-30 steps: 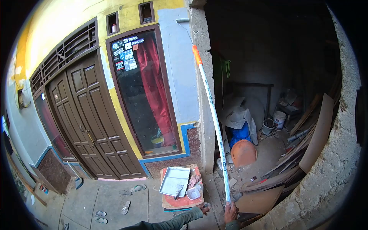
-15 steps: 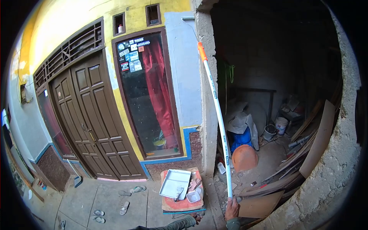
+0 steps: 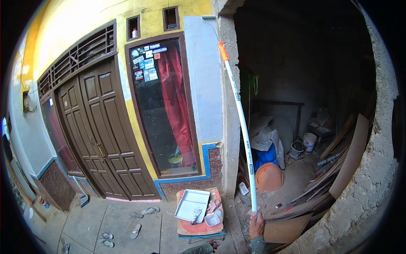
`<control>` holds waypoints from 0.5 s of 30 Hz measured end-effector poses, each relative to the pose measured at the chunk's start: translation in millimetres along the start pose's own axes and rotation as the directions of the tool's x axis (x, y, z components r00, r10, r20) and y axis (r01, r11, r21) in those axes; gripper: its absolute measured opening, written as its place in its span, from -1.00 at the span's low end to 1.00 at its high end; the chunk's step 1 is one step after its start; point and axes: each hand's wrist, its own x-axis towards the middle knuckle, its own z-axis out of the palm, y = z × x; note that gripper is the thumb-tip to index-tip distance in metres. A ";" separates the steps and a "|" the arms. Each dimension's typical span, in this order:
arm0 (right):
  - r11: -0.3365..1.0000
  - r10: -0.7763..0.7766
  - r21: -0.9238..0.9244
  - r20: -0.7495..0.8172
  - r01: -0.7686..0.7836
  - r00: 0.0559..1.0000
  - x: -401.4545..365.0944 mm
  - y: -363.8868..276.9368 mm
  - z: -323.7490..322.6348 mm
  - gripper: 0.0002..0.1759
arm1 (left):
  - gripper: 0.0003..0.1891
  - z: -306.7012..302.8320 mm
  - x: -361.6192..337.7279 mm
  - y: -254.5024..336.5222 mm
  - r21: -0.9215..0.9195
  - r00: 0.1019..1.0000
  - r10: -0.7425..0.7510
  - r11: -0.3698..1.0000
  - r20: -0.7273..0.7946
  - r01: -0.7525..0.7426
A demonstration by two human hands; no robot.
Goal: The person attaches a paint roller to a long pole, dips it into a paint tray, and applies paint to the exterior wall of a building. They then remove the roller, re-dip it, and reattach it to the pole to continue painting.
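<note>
- Head view: the right hand (image 3: 256, 225) is wrapped around the low end of a long white pole (image 3: 245, 135), below and right of the middle.
- The pole goes up from that hand to a roller (image 3: 208, 17) at the top middle.
- The left hand (image 3: 214, 244) is at the bottom middle, apart from the pole, near a small table (image 3: 188, 230); I cannot tell its grip.

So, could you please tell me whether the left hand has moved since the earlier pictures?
Yes: judged against the small table, the left hand has moved lower and leftward in the view, from beside its near right corner.
</note>
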 end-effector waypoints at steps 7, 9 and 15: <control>1.000 -0.024 -0.010 -0.017 0.023 1.000 21.0 -15.0 -8.4 -0.57 | -0.81 3.6 -6.0 11.3 -0.159 0.999 -0.016 0.987 0.039 0.022; 0.998 -0.065 -0.019 -0.067 0.064 0.996 26.4 -24.9 -11.8 -0.56 | -0.81 2.2 -1.1 7.2 -0.190 0.998 -0.027 0.981 0.061 0.038; 0.998 -0.065 -0.009 -0.027 0.064 0.998 40.3 -48.8 -16.5 -0.53 | -0.83 -3.5 15.2 -9.5 -0.280 0.991 -0.060 0.956 0.124 0.093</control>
